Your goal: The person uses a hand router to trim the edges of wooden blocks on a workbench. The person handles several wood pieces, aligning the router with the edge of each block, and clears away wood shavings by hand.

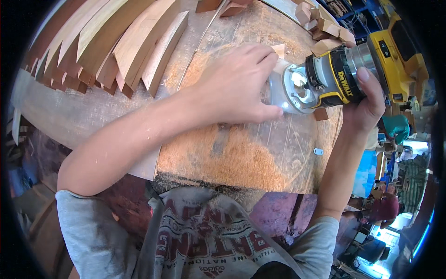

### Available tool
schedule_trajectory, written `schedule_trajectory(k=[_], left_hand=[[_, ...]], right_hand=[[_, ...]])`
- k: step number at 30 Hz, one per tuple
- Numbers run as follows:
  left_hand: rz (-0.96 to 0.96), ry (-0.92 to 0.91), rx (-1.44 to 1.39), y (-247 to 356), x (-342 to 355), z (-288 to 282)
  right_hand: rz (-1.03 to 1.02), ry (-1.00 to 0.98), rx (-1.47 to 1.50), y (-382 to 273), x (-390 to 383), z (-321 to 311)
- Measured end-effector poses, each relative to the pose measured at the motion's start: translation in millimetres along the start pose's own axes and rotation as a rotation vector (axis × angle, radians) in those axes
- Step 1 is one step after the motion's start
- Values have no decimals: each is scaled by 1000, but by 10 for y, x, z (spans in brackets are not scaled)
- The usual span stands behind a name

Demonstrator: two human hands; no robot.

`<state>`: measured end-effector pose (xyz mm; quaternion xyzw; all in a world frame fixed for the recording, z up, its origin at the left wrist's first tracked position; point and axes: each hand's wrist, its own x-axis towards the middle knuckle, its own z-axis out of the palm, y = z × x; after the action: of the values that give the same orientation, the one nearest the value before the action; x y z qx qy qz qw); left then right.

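A worn wooden surface (299,174) fills the middle. Blue framework (357,19) stands beyond its upper right edge, and bright white light (386,238) glows at lower right.

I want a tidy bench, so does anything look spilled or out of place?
Loose orange-brown sawdust is spread over the flat brown worktop, mostly near your edge, looking spilled. A small pale-blue oblong piece lies alone right of it, odd among wooden things.
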<state>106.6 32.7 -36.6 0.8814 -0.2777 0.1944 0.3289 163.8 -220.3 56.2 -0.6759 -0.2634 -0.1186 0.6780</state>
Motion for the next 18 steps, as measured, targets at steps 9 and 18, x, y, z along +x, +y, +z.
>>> schedule_trajectory(k=[9,18], left_hand=[[28,16,59,-43,14,29],[48,57,74,-65,28,78]], right_hand=[[-20,-21,-95,40,34,-34],[-17,-152,11,59,121,-202]])
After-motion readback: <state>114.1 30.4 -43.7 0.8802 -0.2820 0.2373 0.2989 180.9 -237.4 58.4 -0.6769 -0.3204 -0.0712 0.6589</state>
